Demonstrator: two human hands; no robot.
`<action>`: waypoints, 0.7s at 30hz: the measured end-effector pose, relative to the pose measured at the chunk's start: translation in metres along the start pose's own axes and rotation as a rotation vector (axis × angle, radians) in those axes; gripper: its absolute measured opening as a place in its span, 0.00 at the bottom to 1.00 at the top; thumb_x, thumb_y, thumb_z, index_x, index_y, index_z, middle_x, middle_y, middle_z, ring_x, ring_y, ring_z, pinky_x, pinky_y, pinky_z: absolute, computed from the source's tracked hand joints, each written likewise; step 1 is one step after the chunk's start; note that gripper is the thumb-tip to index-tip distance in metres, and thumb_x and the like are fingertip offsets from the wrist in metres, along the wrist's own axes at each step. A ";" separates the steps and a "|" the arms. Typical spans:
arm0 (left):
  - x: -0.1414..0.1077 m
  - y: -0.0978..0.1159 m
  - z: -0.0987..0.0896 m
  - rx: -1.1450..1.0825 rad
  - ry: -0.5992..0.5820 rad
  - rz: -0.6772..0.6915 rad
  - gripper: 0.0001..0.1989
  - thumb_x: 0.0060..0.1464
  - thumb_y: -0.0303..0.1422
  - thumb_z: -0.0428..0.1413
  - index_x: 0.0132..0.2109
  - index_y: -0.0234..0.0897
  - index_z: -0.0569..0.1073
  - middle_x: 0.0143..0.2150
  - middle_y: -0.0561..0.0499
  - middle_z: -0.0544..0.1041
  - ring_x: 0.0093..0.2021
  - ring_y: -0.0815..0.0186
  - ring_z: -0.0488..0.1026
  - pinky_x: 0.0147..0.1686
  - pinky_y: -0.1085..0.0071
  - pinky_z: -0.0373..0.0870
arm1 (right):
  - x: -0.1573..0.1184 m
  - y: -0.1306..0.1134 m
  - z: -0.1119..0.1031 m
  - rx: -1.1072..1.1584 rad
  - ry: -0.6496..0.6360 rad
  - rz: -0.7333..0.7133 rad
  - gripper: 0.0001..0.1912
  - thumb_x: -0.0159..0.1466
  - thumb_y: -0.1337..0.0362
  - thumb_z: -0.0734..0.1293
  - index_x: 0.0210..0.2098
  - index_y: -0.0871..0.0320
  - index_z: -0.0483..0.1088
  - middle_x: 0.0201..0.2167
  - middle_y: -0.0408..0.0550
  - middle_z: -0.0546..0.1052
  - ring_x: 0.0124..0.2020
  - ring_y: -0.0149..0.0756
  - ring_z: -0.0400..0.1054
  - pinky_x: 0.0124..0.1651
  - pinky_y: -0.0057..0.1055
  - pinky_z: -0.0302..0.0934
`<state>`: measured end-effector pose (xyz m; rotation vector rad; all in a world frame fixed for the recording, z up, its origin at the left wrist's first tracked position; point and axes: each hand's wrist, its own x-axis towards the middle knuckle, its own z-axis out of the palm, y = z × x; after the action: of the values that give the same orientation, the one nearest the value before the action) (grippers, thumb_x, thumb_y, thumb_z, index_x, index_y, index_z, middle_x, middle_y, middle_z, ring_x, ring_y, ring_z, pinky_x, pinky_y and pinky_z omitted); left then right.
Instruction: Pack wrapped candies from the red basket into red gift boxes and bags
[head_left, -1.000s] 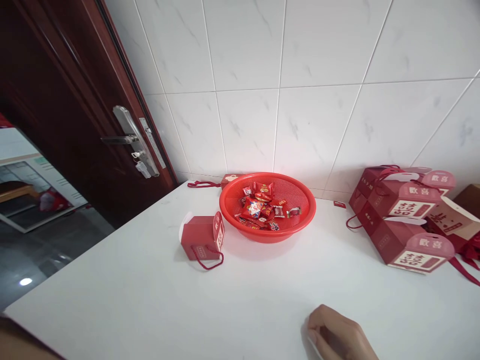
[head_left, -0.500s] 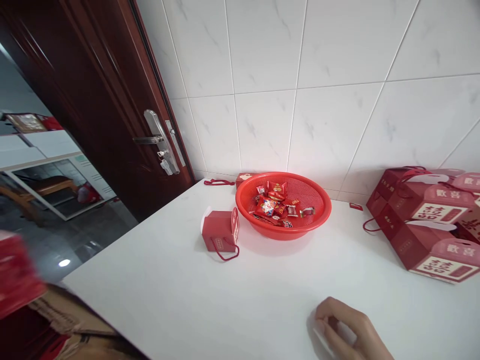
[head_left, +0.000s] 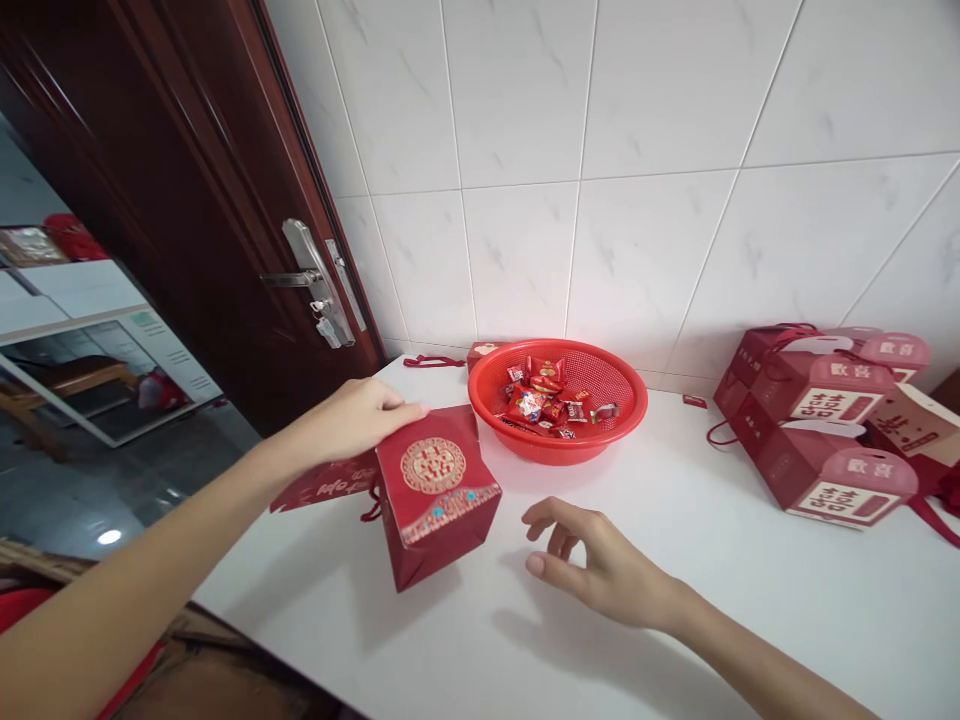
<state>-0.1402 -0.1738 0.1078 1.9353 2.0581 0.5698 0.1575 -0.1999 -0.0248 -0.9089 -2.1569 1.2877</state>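
My left hand [head_left: 364,415] grips a red gift box [head_left: 442,520] by its upper left edge, the thumb lying along the top. The box is tilted over the near left part of the white table and bears a round gold emblem and a patterned band. A red panel with pale lettering [head_left: 330,482] sticks out on its left, partly under my wrist; I cannot tell whether it belongs to the same box. To the right of the box, my right hand [head_left: 589,560] hovers with curled fingers apart, holding nothing. Behind both, a red plastic basket [head_left: 634,408] contains wrapped sweets [head_left: 529,403].
Several red gift boxes [head_left: 840,480] are grouped at the right. By the tiled wall lie a red cord [head_left: 435,361], a small red box [head_left: 484,350] and a small red packet [head_left: 694,401]. A dark door [head_left: 217,200] and cardboard [head_left: 225,670] border the table's left side.
My left hand has come in from the left with the red gift box. My right hand has moved forward and left and opened. The small box before the basket is hidden from sight.
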 end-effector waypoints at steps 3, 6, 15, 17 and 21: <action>-0.021 -0.002 0.021 0.187 0.006 0.078 0.27 0.58 0.52 0.49 0.20 0.39 0.70 0.21 0.52 0.74 0.24 0.62 0.71 0.24 0.69 0.62 | 0.017 0.004 0.016 0.212 -0.093 0.017 0.34 0.61 0.47 0.71 0.60 0.53 0.58 0.52 0.54 0.73 0.33 0.31 0.72 0.34 0.31 0.68; -0.037 -0.009 0.043 0.270 0.104 0.146 0.27 0.61 0.50 0.44 0.22 0.40 0.70 0.33 0.47 0.81 0.34 0.56 0.76 0.31 0.65 0.68 | 0.035 0.002 0.034 0.386 -0.130 0.034 0.41 0.59 0.46 0.73 0.64 0.50 0.52 0.57 0.55 0.70 0.30 0.30 0.72 0.26 0.27 0.65; 0.001 -0.043 0.075 0.027 0.232 0.067 0.24 0.61 0.48 0.41 0.31 0.39 0.73 0.46 0.43 0.81 0.49 0.52 0.77 0.49 0.60 0.73 | 0.103 0.014 0.052 0.251 0.134 -0.024 0.38 0.53 0.49 0.78 0.55 0.57 0.60 0.53 0.55 0.74 0.51 0.47 0.72 0.48 0.41 0.70; 0.010 -0.048 0.076 -0.055 0.204 0.058 0.23 0.60 0.48 0.42 0.35 0.39 0.75 0.46 0.45 0.82 0.50 0.53 0.76 0.51 0.60 0.72 | 0.110 0.019 0.050 0.237 0.187 -0.018 0.37 0.52 0.49 0.78 0.53 0.57 0.61 0.51 0.55 0.75 0.50 0.47 0.72 0.48 0.41 0.69; 0.007 -0.044 0.076 -0.118 0.159 0.127 0.19 0.58 0.47 0.49 0.37 0.40 0.77 0.54 0.46 0.80 0.58 0.52 0.73 0.59 0.58 0.68 | 0.096 0.026 0.044 0.240 0.216 -0.093 0.38 0.54 0.51 0.77 0.56 0.55 0.59 0.52 0.53 0.74 0.49 0.43 0.71 0.51 0.42 0.68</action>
<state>-0.1459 -0.1602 0.0211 2.0199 1.9520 0.8793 0.0712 -0.1459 -0.0622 -0.8002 -1.8128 1.3042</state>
